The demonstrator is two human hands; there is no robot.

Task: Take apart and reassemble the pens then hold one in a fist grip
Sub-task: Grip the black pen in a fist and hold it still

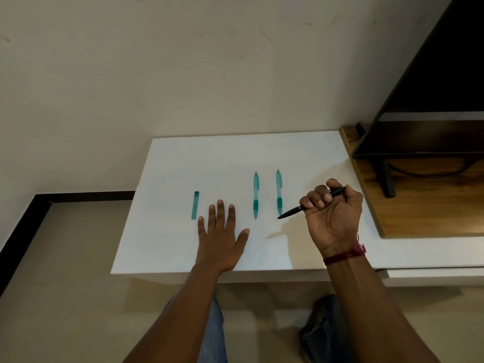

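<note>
A black pen point(311, 203) is being held in a fist by the right hand point(334, 213), the fingers point(318, 199) being wrapped around its barrel and its tip being pointed down and left, just above the white counter point(301, 150). The left hand point(222, 237) is being rested flat on the counter, palm down, with its fingers spread wide and nothing being gripped. Two teal pens point(256, 195) point(279, 192) are lying side by side between the hands, apart from each other. A teal pen cap point(195, 205) is lying just left of the left hand. A red thread point(345, 255) is being worn on the right wrist.
</note>
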